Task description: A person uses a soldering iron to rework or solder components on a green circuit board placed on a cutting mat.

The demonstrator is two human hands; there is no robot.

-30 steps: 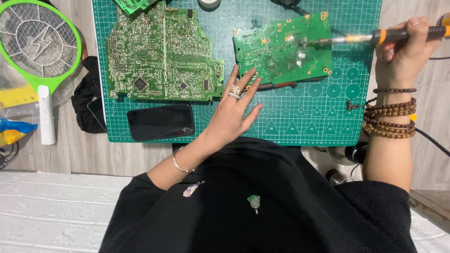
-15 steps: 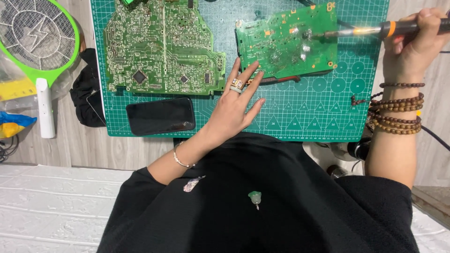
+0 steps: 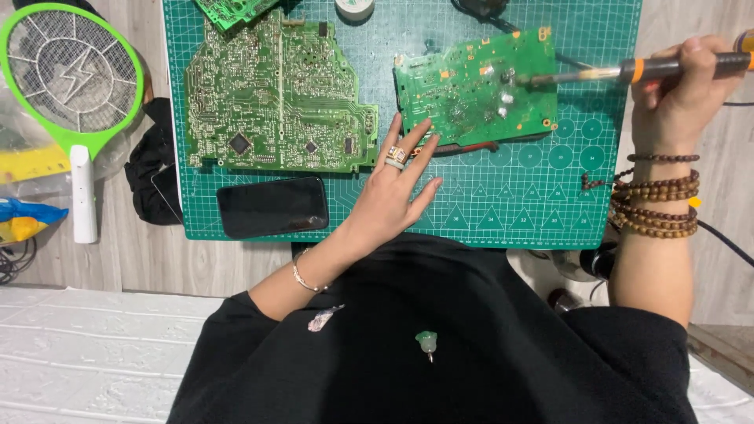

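My right hand (image 3: 682, 98) grips a soldering iron (image 3: 620, 72) with an orange and black handle; its metal tip rests on the small green circuit board (image 3: 463, 94). My left hand (image 3: 397, 184) lies flat on the green cutting mat (image 3: 518, 196), fingers spread, with the fingertips touching the near edge of that small board. A ring sits on one finger and a thin bracelet on the wrist. Wooden bead bracelets wrap my right wrist.
A large green circuit board (image 3: 275, 98) lies left of the small one. A black phone (image 3: 271, 206) lies face up below it. A green electric swatter (image 3: 72, 94) and a black pouch (image 3: 149, 169) lie left of the mat. A solder spool (image 3: 355, 8) sits at the top.
The view has shifted slightly, so everything sits a little higher in the frame. The iron's tip stays on the small board and my left hand stays at its edge.
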